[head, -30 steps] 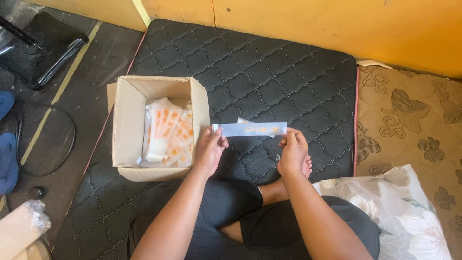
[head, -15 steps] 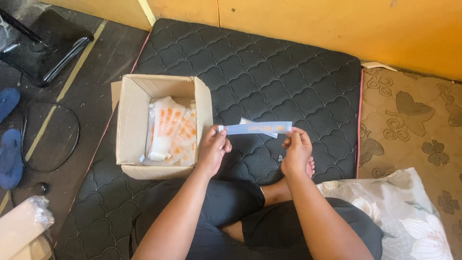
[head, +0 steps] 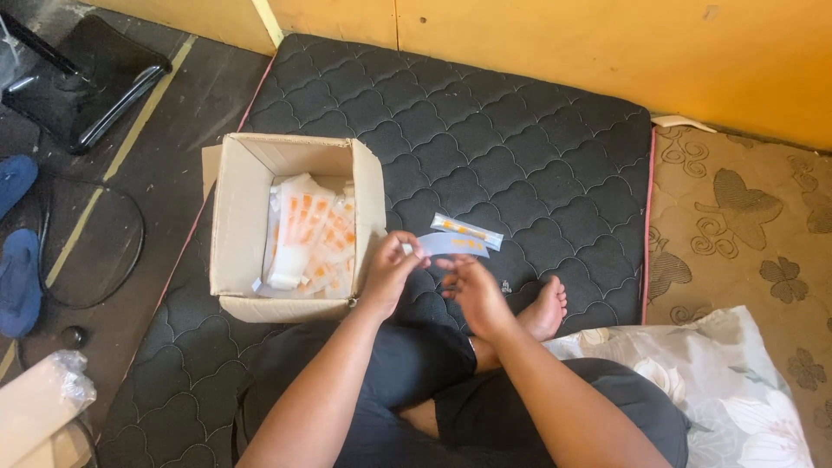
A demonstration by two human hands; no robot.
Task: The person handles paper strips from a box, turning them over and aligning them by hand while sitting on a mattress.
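Fingers (head: 400, 250) of the left hand (head: 390, 273) pinch one end of a thin white-and-orange sachet strip (head: 452, 244) above the black mattress (head: 485, 147); the right hand (head: 475, 290) hovers loosely curled, empty. It looks light, floppy, best gripped at both ends.

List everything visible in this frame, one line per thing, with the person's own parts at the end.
cardboard box: one, tan, open, on mattress at left
packets in box: several, white and orange
strip: one, pale blue, in left hand
packet: one, clear with orange, just past the strip
mattress: one, black quilted
patterned mat: one, brown, right
floral cloth: one, white, lower right
sandals: blue, far left
left hand: holds strip
right hand: beside strip, empty
foot: one, bare
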